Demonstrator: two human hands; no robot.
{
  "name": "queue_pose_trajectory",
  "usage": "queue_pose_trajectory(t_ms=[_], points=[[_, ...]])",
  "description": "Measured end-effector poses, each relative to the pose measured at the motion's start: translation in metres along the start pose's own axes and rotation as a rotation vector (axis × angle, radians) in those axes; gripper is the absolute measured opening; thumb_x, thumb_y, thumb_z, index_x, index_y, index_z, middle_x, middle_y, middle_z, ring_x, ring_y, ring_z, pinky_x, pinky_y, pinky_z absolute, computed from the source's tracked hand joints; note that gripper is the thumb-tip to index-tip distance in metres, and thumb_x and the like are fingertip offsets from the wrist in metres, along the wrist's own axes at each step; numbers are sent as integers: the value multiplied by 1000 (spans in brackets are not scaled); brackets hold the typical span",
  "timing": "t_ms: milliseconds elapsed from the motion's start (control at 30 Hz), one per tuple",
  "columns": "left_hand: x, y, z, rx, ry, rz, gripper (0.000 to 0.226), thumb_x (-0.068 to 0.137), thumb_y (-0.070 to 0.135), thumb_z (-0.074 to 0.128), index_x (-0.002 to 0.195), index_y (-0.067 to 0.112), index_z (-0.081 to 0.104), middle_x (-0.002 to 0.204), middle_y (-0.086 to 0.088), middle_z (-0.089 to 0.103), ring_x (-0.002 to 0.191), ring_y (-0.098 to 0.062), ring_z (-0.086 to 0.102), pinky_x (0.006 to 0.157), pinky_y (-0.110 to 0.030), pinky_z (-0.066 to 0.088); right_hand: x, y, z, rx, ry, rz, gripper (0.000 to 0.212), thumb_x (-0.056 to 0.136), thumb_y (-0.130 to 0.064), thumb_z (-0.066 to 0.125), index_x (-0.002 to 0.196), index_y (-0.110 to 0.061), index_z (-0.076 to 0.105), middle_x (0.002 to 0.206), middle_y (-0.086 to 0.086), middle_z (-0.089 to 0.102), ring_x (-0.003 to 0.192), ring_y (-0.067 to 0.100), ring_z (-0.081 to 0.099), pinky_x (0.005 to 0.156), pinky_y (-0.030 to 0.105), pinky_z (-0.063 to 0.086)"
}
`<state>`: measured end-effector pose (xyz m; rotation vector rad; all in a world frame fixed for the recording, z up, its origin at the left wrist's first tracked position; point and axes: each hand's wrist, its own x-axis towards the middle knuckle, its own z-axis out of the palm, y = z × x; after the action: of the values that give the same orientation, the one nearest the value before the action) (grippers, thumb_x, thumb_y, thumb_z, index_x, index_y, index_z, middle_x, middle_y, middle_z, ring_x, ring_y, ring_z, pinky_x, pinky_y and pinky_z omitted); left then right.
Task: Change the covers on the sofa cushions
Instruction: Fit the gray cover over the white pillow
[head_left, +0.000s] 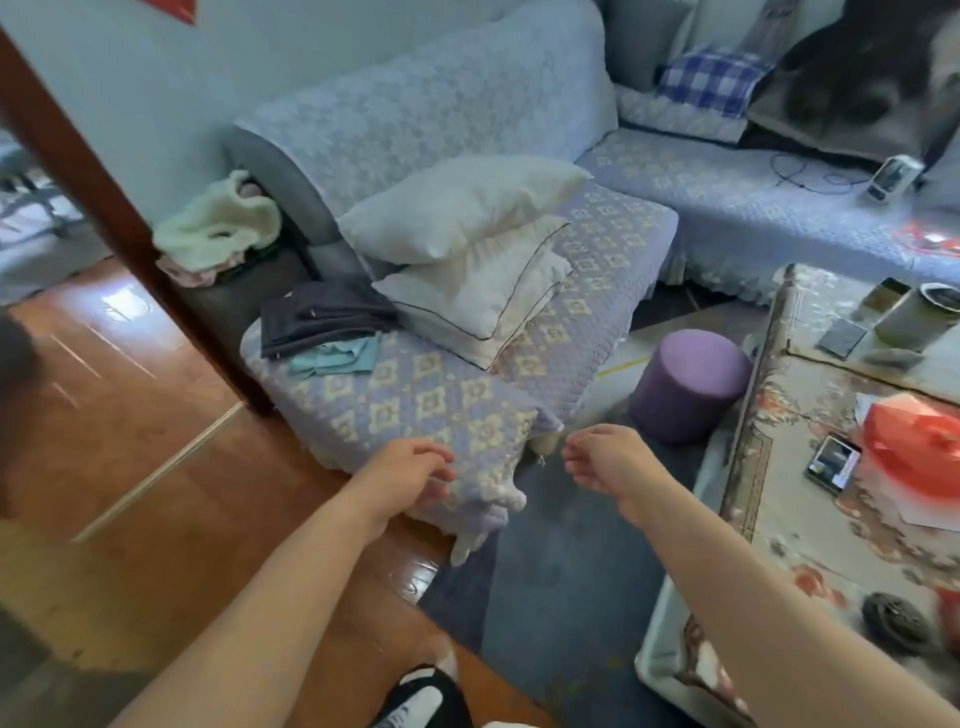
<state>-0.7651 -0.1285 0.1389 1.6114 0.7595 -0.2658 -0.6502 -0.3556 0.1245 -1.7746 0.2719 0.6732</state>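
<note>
Both bare arms reached toward the near end of the sofa (467, 410), which wore a quilted lilac cover with cream flower squares. The left hand (415, 470) lay at the sofa's near corner with its fingers curled loosely against the draped cloth; whether it pinched the fabric could not be told. The right hand (605, 460) hung just beside that corner, over the floor, fingers bent inward and holding nothing that showed.

Three pillows (467, 244) sat stacked on the sofa seat, toward its back. The top two looked bare and white, and the lowest (467, 312) had dark piping along its edge. On the seat to the left of that stack lay a pile of folded dark cloth (324, 314) over a folded teal piece (337, 356), probably the fresh covers, though that was a guess.

Judged from this, the old covers seemed to be off at least two pillows, and no pillow wore a new one. Dressing all three remained, so the job looked roughly half done at best. A purple stool (688, 384) stood on the floor to the right of the sofa
</note>
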Motion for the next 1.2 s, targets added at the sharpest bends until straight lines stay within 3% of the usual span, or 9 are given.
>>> queue_pose_trajectory(t_ms=[133,300,433,567,733,867,967,1067,1200], points=[[55,9,11,-61,-41,-90,20,104,10,48,110,4,66,98,-16,72,76,-24,68,88,-45,58,63,-21,-8,24,-25,66,11,94,-1,53,93,-5,63,84,13,63,60,18,54,58,24,47],[182,60,28,-233,32,-131,19,102,6,46,109,2,64,84,-11,68,69,-22,64,68,-32,50,169,-84,-36,-8,17,69,12,97,-5,53,93,-7,64,83,9,64,65,17,58,62,26,51],[271,134,71,-244,-22,-133,17,100,5,48,98,8,64,80,-9,66,67,-23,61,67,-31,49,230,-118,-95,23,103,112,12,96,-3,53,94,-6,65,81,10,64,64,18,58,62,27,49],[333,204,116,-180,-122,-79,17,100,6,48,101,7,65,82,-10,68,69,-23,64,66,-32,51,289,-132,-147,82,225,192,13,97,-9,56,98,-5,67,82,10,69,70,22,63,68,31,55],[402,241,160,-208,-139,-124,18,101,9,51,109,3,66,86,-12,71,73,-25,67,68,-34,54,381,-158,-175,106,179,236,15,97,-11,57,102,-3,68,85,12,72,71,24,65,77,36,57],[466,260,193,-430,35,-236,19,98,14,57,108,4,71,79,-8,70,69,-22,67,69,-33,52,492,-199,-197,34,42,255,13,99,-7,54,95,-2,64,83,15,65,70,23,59,69,32,54],[488,282,203,-630,233,-339,15,95,12,61,103,3,70,74,-8,66,62,-21,63,58,-29,51,549,-224,-207,-72,-90,324,16,98,-6,52,84,-6,61,75,10,61,62,20,55,60,29,48],[499,303,204,-812,405,-347,12,98,11,58,98,2,65,79,-13,68,62,-24,62,46,-27,49,612,-268,-209,-194,-197,326,12,97,-7,55,88,-6,62,73,9,64,59,19,58,59,28,47],[501,307,184,-929,631,-342,9,100,13,57,101,6,61,89,-12,64,73,-27,65,64,-35,56,675,-324,-180,-218,-260,279,12,99,-8,54,97,-2,65,82,12,66,69,22,62,71,33,53]])
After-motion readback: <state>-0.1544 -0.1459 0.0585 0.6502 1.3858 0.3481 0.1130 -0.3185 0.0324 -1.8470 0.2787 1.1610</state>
